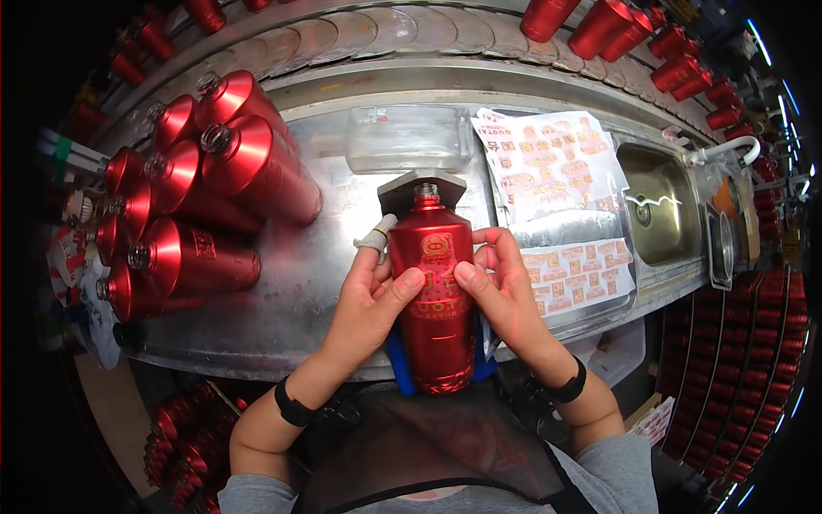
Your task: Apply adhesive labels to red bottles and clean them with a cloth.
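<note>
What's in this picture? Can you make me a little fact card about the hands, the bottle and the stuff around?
Left hand: on one side of the red bottle, pale wrap on a finger
Right hand: on the other side, thumb in front
Bottle details: shiny, gold markings, uncapped neck
On the left: more red bottles
Farther back: clear tray
On the right: printed sheets, then a metal sink

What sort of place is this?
Probably a factory workshop: a red bottle in hand, many matching bottles grouped on the bench, and what looks like a conveyor behind it.
</note>
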The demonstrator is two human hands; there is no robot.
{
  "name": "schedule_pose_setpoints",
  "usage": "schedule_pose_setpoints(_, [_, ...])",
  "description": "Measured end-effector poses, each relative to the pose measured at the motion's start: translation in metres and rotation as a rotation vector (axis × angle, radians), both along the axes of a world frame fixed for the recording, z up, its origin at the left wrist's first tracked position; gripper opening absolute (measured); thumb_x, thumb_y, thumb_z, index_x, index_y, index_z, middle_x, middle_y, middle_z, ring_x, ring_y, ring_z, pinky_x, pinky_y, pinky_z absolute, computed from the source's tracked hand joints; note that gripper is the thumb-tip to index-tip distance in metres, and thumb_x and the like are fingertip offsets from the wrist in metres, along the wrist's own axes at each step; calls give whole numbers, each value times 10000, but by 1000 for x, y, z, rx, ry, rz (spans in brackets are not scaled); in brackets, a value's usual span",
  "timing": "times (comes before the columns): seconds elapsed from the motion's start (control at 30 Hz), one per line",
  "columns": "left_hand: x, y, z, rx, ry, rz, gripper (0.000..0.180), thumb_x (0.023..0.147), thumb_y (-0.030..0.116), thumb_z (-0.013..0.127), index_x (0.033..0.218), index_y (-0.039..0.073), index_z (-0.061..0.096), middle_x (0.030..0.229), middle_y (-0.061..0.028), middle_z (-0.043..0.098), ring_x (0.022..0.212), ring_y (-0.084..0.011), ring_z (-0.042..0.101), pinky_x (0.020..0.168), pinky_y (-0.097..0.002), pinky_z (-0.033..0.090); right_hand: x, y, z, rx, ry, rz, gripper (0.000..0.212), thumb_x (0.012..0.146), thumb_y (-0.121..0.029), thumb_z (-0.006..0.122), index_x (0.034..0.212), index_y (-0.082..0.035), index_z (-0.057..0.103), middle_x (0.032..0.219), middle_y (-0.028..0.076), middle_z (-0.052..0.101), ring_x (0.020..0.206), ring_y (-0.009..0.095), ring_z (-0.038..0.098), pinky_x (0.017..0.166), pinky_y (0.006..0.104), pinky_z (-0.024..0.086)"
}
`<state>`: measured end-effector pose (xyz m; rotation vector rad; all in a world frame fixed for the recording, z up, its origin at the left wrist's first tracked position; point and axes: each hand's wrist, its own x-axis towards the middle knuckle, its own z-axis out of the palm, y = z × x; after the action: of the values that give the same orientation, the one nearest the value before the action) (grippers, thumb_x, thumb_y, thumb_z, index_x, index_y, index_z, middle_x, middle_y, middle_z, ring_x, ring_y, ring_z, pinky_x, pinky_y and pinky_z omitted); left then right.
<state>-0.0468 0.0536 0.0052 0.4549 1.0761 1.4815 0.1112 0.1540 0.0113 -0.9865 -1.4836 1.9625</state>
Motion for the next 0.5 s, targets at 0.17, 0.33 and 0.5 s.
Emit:
schedule_pose_setpoints(0.17, [-5,0,-1,-27,9,-29,771,947,126,619,1519,16,113,1402,-178,452,1241,-190,498,1028,-320,429,3,7,1,62,-59,21,426,900,-203,694,1181,-23,428,762,-52,394,686,9,376,596,167,335])
schedule_pose_setpoints(0.33, [-5,-3,0,-13,7,-45,778,945,128,623,1524,36,110,1395,-181,459,1232,-184,507,1020,-319,437,2,5,6,220,-261,101,549,830,-259,770,1178,-11,425,778,-22,389,709,44,374,603,204,354])
schedule_pose_setpoints(0.5, [-3,0,-1,-2,12,-43,774,942,130,628,1520,38,121,1398,-171,454,1241,-185,500,1024,-317,434,1,4,1,106,-151,42,574,816,-271,784,1173,-6,422,787,-9,388,725,53,377,613,207,360])
